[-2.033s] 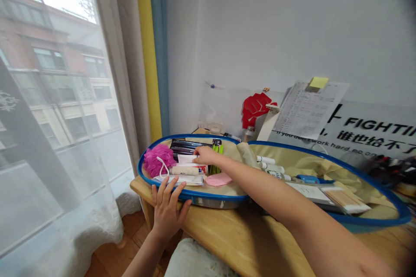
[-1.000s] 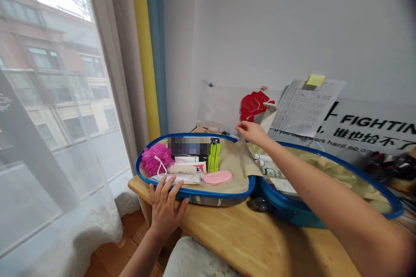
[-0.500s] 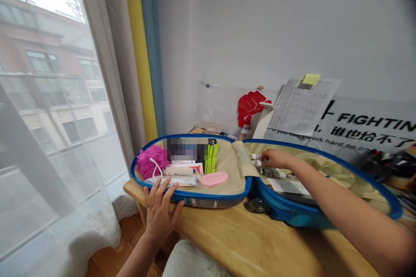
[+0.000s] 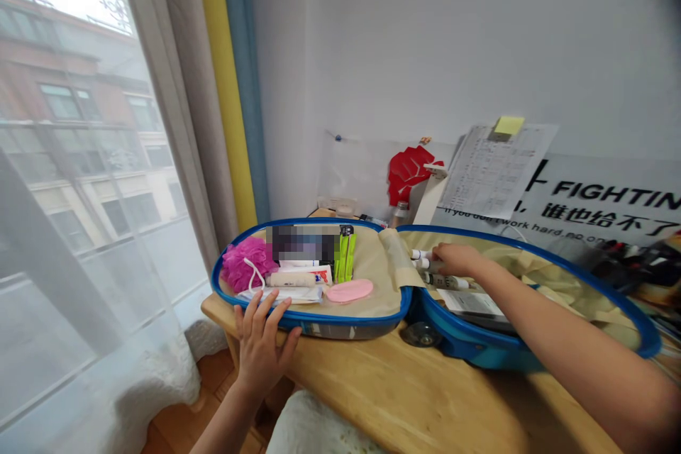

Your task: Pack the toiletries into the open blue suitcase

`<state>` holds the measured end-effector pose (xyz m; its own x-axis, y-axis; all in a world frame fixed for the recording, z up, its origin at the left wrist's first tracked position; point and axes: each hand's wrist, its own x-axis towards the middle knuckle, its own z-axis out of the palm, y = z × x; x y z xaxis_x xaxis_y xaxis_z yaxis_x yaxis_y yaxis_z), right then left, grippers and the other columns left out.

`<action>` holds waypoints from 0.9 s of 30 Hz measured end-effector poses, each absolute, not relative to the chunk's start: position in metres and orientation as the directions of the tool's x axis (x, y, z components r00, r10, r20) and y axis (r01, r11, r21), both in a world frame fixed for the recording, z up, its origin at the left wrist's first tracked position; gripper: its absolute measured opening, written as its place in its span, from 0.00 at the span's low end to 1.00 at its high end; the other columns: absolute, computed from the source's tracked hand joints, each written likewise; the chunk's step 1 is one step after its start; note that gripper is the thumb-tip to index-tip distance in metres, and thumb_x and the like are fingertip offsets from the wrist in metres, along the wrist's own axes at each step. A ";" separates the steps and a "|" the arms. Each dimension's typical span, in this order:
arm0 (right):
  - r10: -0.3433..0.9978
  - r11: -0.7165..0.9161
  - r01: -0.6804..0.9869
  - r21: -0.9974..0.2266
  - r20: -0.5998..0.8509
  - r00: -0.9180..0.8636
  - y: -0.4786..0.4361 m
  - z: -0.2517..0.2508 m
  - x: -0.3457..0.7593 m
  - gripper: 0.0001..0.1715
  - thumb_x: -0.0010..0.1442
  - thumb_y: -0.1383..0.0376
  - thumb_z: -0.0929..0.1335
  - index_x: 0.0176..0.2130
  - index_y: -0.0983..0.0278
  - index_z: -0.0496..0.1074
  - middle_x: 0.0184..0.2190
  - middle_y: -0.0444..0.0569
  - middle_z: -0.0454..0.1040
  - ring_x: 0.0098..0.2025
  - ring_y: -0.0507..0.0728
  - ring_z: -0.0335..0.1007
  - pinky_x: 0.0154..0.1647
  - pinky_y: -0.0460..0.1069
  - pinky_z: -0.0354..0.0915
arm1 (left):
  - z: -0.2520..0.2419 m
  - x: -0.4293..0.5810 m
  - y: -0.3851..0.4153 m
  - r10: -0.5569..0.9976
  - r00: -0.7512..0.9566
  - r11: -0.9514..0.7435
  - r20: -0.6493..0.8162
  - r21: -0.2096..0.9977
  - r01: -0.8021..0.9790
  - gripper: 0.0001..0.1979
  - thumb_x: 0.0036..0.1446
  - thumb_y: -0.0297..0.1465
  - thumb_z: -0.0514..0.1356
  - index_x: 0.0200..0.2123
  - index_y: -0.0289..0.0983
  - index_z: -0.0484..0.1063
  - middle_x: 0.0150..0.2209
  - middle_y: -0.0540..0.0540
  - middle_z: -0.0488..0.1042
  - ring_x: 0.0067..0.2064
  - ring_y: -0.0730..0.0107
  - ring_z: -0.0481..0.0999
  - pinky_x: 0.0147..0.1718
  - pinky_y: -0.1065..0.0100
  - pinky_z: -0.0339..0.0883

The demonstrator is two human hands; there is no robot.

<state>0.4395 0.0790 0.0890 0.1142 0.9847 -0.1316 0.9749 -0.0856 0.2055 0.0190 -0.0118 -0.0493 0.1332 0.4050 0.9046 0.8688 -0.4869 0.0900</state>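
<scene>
The right hand is laid over a row of white-capped tubes at the far-left corner of the right half of a blue-rimmed travel case; the fingers are together above the tubes, but whether these are clamped cannot be told. A light, even hold is judged best, as the slim tubes lie close side by side and could roll. The left hand is held at the near rim, fingers spread apart. The case lies open on a wooden table, with a pink bath puff and a pink sponge in its left half. Against the frame half a second earlier, the right fingertips lie slightly further back from the cap ends; the left hand is little changed.
</scene>
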 end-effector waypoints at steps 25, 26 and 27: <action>0.900 0.419 0.900 -0.120 -0.078 -0.430 0.136 0.088 0.158 0.20 0.62 0.57 0.65 0.50 0.64 0.68 0.49 0.51 0.70 0.48 0.55 0.69 0.48 0.56 0.67 | -0.046 0.021 -0.013 0.404 0.141 -0.469 0.904 0.073 0.880 0.18 0.58 0.32 0.56 0.52 0.37 0.67 0.54 0.38 0.69 0.64 0.54 0.55 0.63 0.47 0.37; 0.898 0.421 0.899 -0.121 -0.083 -0.432 0.136 0.086 0.157 0.20 0.62 0.57 0.65 0.51 0.64 0.68 0.49 0.51 0.70 0.48 0.55 0.69 0.48 0.56 0.67 | -0.046 0.021 -0.013 0.406 0.140 -0.468 0.903 0.074 0.880 0.18 0.58 0.32 0.56 0.52 0.37 0.68 0.54 0.38 0.69 0.64 0.54 0.55 0.63 0.47 0.38; 0.897 0.422 0.898 -0.122 -0.087 -0.433 0.137 0.085 0.157 0.20 0.62 0.57 0.65 0.51 0.64 0.68 0.49 0.51 0.70 0.48 0.55 0.69 0.48 0.56 0.67 | -0.046 0.021 -0.014 0.408 0.139 -0.469 0.902 0.077 0.880 0.18 0.58 0.32 0.56 0.52 0.37 0.68 0.55 0.38 0.69 0.64 0.54 0.55 0.63 0.47 0.38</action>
<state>0.1571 0.1370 0.0849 -0.4332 0.8970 -0.0873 0.8983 0.4219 -0.1224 0.0212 -0.0136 -0.0460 0.1387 0.4078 0.9025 0.8800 -0.4688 0.0766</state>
